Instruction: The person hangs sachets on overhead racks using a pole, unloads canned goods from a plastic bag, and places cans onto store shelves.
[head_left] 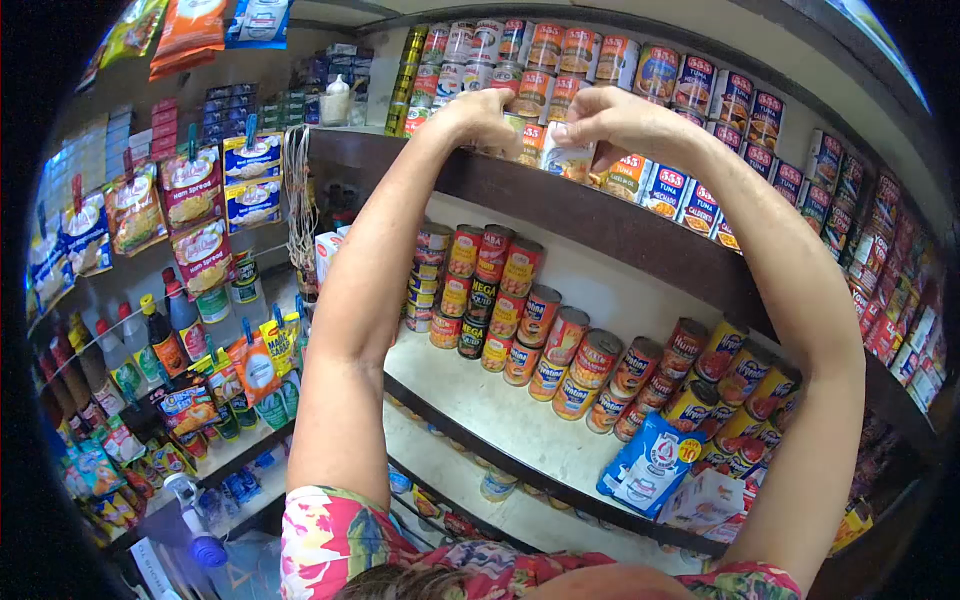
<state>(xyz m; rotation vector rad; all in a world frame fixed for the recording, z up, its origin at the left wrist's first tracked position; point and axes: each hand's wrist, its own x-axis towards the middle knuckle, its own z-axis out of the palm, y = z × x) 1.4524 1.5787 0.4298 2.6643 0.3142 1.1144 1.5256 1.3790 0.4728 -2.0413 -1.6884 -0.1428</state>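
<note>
Both my arms reach up to the upper shelf, which carries stacked food cans. My right hand (630,122) has its thumb and fingers closed at the top of a light-labelled can (568,158) at the shelf's front edge. To its left, my left hand (478,117) is curved with thumb and fingers apart, beside an orange-labelled can (530,142); some of its fingertips are hard to make out. Behind the hands, orange 555 cans (578,50) stand in stacks. Right of my right hand are tuna cans (664,190) with blue-and-white labels.
The dark shelf edge (480,178) runs below my hands. On the lower shelf stand stacked cans (520,265), a blue pouch (650,462) and a white box (708,500). Ham spread packets (190,185) hang at left above sauce bottles (160,335). A white bottle (338,100) stands at the upper shelf's left end.
</note>
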